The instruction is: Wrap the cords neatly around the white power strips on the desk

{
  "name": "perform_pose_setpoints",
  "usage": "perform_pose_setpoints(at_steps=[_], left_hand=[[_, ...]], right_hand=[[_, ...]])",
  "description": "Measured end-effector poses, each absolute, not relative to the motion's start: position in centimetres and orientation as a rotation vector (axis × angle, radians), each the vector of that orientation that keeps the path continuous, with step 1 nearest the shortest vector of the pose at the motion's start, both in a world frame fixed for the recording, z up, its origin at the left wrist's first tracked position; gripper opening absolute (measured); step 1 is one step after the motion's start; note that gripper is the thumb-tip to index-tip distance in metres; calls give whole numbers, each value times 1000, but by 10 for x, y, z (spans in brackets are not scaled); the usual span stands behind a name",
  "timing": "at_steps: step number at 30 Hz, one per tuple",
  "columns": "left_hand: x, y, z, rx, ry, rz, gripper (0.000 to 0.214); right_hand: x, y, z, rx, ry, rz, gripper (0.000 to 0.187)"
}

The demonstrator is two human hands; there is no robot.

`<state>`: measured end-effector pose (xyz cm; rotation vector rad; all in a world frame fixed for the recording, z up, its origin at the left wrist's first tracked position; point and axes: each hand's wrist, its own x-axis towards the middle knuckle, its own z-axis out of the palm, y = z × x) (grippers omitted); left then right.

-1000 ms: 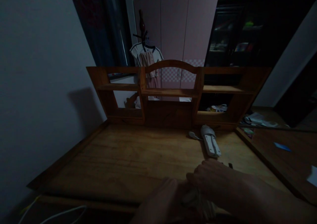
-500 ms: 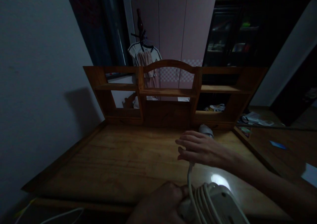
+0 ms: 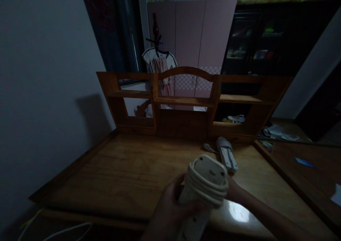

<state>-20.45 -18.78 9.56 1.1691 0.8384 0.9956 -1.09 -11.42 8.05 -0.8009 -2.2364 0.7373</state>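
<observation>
A white power strip [image 3: 195, 218] stands tilted up over the near part of the desk, its cord [image 3: 205, 189] wound in several turns round the upper end. My left hand [image 3: 173, 207] grips the strip from the left, with the thumb across its front below the coils. My right hand [image 3: 232, 190] is behind the wound end; the strip hides its fingers, so I cannot see what they hold. Farther back on the desk lies a second power strip [image 3: 227, 158] with a grey cord wound round its far end. Its plug [image 3: 209, 147] rests to the left.
A wooden desk [image 3: 128, 173] spreads beneath my hands, with a wooden shelf rack [image 3: 183, 100] along its far edge. The wall [image 3: 48, 92] borders the left side. At the right is a lower wooden surface [image 3: 287, 163] with a blue card [image 3: 303, 162]. A pale cord [image 3: 71, 228] lies lower left.
The power strip in my left hand has swung upright, its wound end now up. My right hand, spread out before, has drawn back behind it, uncovering the second strip and its plug.
</observation>
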Motion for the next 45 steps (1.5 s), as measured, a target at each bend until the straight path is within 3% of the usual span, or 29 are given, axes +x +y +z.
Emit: perform_pose_setpoints(at_steps=[6, 12, 20, 32, 45], left_hand=[[-204, -167, 66, 1074, 1081, 1150, 75], [-197, -157, 50, 1091, 980, 1196, 50], [-182, -153, 40, 1083, 1042, 1310, 42], [-169, -168, 47, 1044, 1182, 1293, 46], [-189, -142, 37, 1051, 731, 1072, 53]], right_hand=[[-16, -148, 70, -1040, -2123, 749, 20], [-24, -160, 57, -1175, -2006, 661, 20], [-26, -151, 47, -1049, -1595, 1116, 37], [-34, -144, 46, -1228, -1449, 1017, 46], [-2, -147, 50, -1249, -1719, 885, 46]])
